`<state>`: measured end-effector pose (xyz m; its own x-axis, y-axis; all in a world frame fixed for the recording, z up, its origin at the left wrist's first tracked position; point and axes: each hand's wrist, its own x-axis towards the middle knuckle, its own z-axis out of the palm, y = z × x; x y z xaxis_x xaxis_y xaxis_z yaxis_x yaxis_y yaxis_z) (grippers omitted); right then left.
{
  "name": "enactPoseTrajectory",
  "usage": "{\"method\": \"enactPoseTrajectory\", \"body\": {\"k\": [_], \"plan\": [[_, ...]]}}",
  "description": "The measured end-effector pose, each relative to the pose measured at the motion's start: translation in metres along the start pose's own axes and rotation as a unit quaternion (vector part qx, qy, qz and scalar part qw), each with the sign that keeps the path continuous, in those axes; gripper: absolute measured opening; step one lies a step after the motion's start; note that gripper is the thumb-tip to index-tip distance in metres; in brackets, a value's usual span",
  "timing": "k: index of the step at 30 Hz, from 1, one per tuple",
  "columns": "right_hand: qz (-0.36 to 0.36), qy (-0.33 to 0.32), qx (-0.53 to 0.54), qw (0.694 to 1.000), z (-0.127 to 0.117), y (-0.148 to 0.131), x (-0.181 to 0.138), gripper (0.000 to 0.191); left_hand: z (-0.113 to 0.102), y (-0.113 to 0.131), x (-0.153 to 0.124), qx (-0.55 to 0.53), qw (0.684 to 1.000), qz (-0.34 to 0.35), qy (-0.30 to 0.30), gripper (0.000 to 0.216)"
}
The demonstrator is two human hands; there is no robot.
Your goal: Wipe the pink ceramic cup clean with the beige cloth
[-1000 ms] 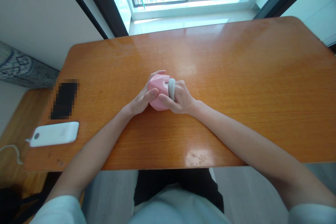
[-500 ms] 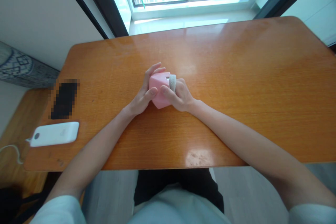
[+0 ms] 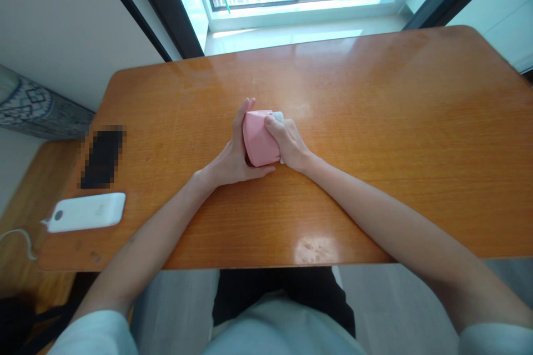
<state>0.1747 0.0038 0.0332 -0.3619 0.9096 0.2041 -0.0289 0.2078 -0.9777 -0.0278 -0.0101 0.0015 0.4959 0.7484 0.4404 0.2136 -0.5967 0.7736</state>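
Note:
Held over the middle of the table is a pink, angular, box-like object (image 3: 262,141) with a whitish, fuzzy-looking part (image 3: 278,117) on its right side. I cannot make out its exact kind. My left hand (image 3: 235,161) cups it from the left, fingers up along the far-left side and thumb stretched along the near edge. A dark spot shows between that palm and the object's lower left corner. My right hand (image 3: 289,141) grips the right end, thumb pressed on the pink face and the other fingers curled, partly hidden, on the whitish side.
The brown wooden table (image 3: 395,138) stands against a window sill (image 3: 287,36). On its left lie a blurred-out dark rectangle (image 3: 102,159) and a white, rounded, flat device (image 3: 87,212) with a white cable (image 3: 25,238) running off the table edge.
The pink object has turned in my hands, showing a broader pink face and less of the whitish band. My left thumb moved from its face to the near edge; my right thumb slid up.

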Motion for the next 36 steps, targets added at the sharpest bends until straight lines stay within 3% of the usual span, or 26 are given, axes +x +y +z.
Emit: {"method": "enactPoseTrajectory", "body": {"k": [4,11,18,25,32,36], "plan": [[0.026,0.006,0.028,0.999,0.001,-0.002,0.000,0.066,0.003,0.000,-0.001,0.026,1.000,0.015,0.009,0.135],[0.023,0.026,0.031,0.999,0.001,0.000,0.000,0.066,0.004,-0.004,0.000,0.161,0.977,0.120,0.078,0.110],[-0.037,-0.003,-0.024,0.999,-0.002,0.000,-0.002,0.064,-0.003,-0.005,0.002,0.205,0.969,0.110,0.079,0.109],[-0.162,-0.011,-0.137,0.977,-0.003,0.000,-0.005,0.052,-0.003,-0.008,0.001,0.173,0.973,0.128,0.088,0.114],[-0.251,0.033,-0.245,0.936,0.003,0.010,-0.009,0.053,-0.001,-0.004,0.004,0.080,0.986,0.126,0.079,0.122],[-0.284,0.050,-0.283,0.915,0.006,0.013,-0.012,0.055,-0.002,-0.001,0.001,0.016,0.996,0.068,0.047,0.117]]}}
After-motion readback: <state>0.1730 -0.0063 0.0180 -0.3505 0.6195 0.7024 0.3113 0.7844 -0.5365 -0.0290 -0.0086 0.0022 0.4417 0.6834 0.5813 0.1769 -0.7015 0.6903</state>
